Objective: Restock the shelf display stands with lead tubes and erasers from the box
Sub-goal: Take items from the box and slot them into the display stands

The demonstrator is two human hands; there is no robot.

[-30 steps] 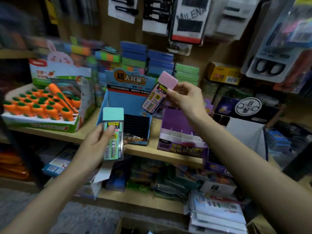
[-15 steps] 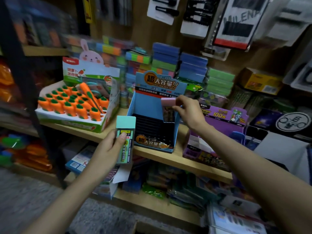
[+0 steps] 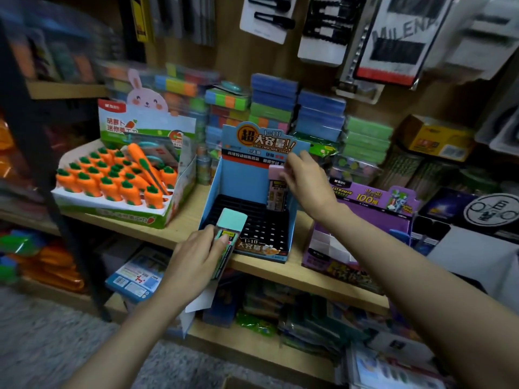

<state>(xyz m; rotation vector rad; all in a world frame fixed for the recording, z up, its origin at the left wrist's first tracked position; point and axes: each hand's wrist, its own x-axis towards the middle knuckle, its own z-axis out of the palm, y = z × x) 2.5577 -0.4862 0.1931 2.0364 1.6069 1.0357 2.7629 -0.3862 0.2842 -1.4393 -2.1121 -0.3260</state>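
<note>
A blue display stand (image 3: pixel 238 178) with a black slotted tray sits on the wooden shelf (image 3: pixel 185 223). A pink-capped lead tube (image 3: pixel 276 189) stands upright in the tray's back right corner. My right hand (image 3: pixel 304 181) is at its cap, fingers loosening beside it. My left hand (image 3: pixel 196 256) grips a green-capped lead tube (image 3: pixel 229 234) in front of the stand's lower left edge, cap tilted toward the tray.
A carrot eraser display (image 3: pixel 120 181) stands left of the blue stand. A purple display stand (image 3: pixel 362 237) sits to the right. Stacked colourful packs (image 3: pixel 273 108) line the back wall. A lower shelf (image 3: pixel 252 341) holds packets, and a dark upright post (image 3: pixel 45 164) stands at left.
My right hand carried the pink-capped tube down into the blue stand's back right corner and is easing off it. My left hand moved the green-capped tube right, toward the stand's front.
</note>
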